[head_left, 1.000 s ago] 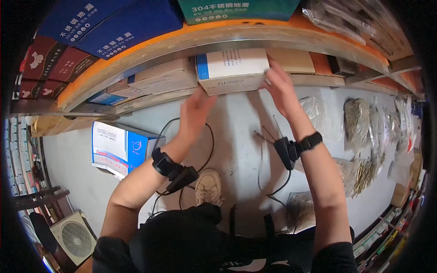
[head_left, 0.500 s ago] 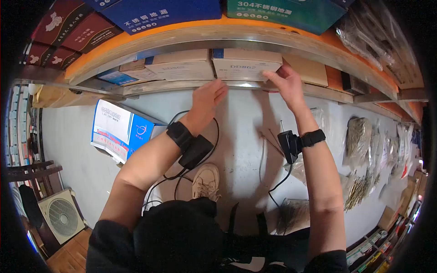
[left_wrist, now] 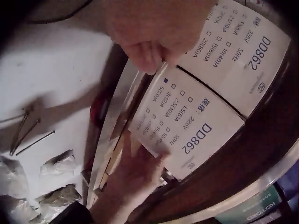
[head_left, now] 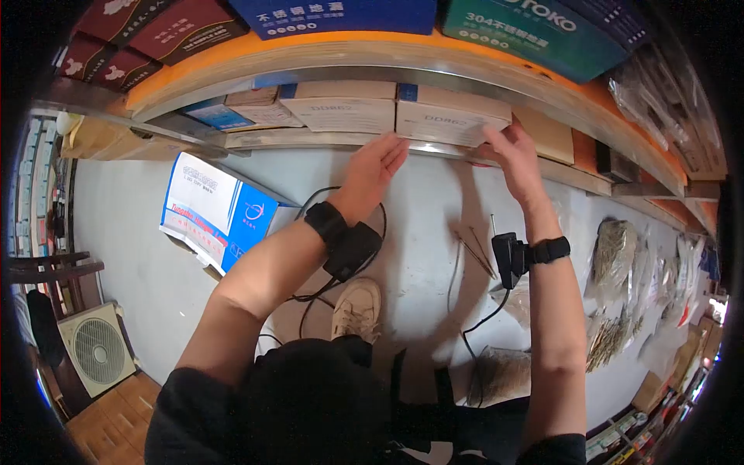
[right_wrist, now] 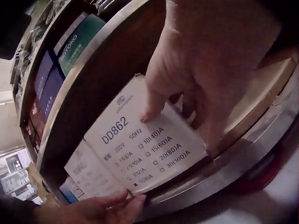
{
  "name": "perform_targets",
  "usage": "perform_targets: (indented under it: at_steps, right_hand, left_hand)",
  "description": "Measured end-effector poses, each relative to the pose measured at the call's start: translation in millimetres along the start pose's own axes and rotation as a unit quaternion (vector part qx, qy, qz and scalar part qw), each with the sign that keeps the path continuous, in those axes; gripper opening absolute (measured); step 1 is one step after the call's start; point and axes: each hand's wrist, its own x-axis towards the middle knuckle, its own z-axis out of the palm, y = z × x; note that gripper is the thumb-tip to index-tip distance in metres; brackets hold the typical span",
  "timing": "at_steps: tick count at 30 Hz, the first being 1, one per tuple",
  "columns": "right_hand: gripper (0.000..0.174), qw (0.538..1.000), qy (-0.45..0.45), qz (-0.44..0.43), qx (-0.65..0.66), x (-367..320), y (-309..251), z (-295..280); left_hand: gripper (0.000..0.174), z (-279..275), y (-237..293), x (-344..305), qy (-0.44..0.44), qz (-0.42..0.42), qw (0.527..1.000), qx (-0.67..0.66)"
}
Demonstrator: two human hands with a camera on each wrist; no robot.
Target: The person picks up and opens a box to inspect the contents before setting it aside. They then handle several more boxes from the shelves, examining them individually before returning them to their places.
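Note:
A white cardboard box marked DD862 [head_left: 443, 122] lies on the lower shelf [head_left: 310, 140], right beside a like-marked box [head_left: 342, 110]. My right hand [head_left: 518, 159] grips the first box at its right end. In the right wrist view, the thumb [right_wrist: 154, 105] lies on the printed front and the other fingers reach round the side. My left hand [head_left: 372, 177] touches the lower front edge near the seam between both boxes, fingers fairly straight and together. In the left wrist view, its fingertips [left_wrist: 148, 65] lie at that edge.
Blue, green [head_left: 535, 39] and dark red boxes stand on the shelf above. A blue-and-white carton [head_left: 221, 209] sits on the floor at left, with a fan [head_left: 97, 345] beyond. Bagged hardware [head_left: 612, 256] lies at right. Loose long screws [head_left: 477, 252] and cables are on the floor.
The box, earlier tilted with its top face showing, now sits back on the shelf level with its neighbour. My left hand has come up to its lower edge; the right thumb has moved onto its front.

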Motion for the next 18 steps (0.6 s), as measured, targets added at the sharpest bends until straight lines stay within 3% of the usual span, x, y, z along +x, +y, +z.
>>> perform_targets:
  at_steps: [4, 10, 12, 15, 18]
  right_hand:
    - [0.087, 0.999, 0.014, 0.016, 0.048, 2.5, 1.9, 5.8]
    - [0.086, 0.996, 0.008, 0.015, 0.088, 4.3, 1.0, 4.8]
    - [0.087, 0.994, 0.005, 0.004, 0.112, -0.8, -7.4, 11.6]
    - [0.087, 0.996, 0.020, -0.013, 0.082, 0.9, -4.0, 10.2]
    - [0.091, 0.997, 0.012, 0.009, 0.072, 1.9, -6.1, 9.5]
  left_hand:
    - [0.015, -4.8, -3.2, 6.3, -0.013, -0.002, 1.000, 0.014]
    - [0.014, -9.2, -10.7, 8.5, -0.015, 0.011, 1.000, 0.015]
    - [0.017, -18.5, -13.8, 12.1, -0.063, 0.038, 0.996, 0.041]
    - [0.020, -7.3, -8.7, 5.9, -0.063, 0.019, 0.995, 0.079]
    - [0.022, -2.2, -8.6, 5.5, 0.003, -0.004, 0.999, 0.033]
